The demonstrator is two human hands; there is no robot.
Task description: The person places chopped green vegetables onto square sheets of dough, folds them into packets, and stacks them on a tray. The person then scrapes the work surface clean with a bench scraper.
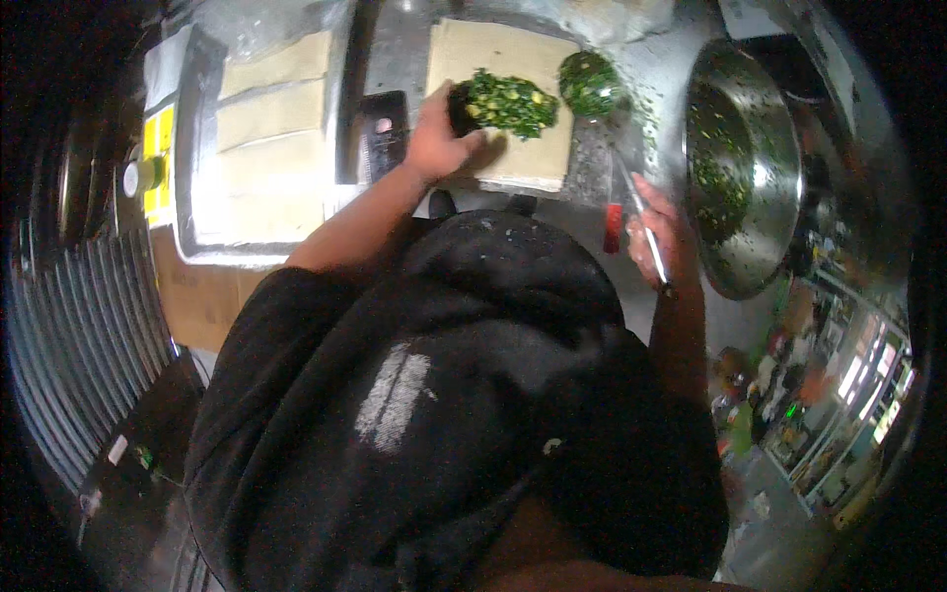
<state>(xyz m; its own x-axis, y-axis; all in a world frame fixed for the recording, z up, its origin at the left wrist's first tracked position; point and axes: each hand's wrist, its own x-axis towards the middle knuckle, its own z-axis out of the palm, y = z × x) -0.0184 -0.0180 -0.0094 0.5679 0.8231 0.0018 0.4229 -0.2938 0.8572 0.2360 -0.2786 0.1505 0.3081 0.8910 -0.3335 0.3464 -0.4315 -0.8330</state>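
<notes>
My left hand (440,138) rests at the left edge of a stack of pale dough sheets (533,166), thumb and fingers apart. It cups the shaded left end of a mound of chopped greens (511,103) with small yellow bits, lying across the top sheet. The dark patch inside that hand is too unclear to make out fully. My right hand (656,232) is closed round the long metal handle of a ladle (631,183). The ladle's bowl, heaped with greens (589,83), sits at the right edge of the dough.
A large steel bowl (779,148) with greens stands at the right. On the left, a metal tray (187,212) holds several dough pieces (271,113). A dark object (383,128) lies between tray and dough. Scraps of greens (646,113) litter the table. A red thing (613,227) is beside my right hand.
</notes>
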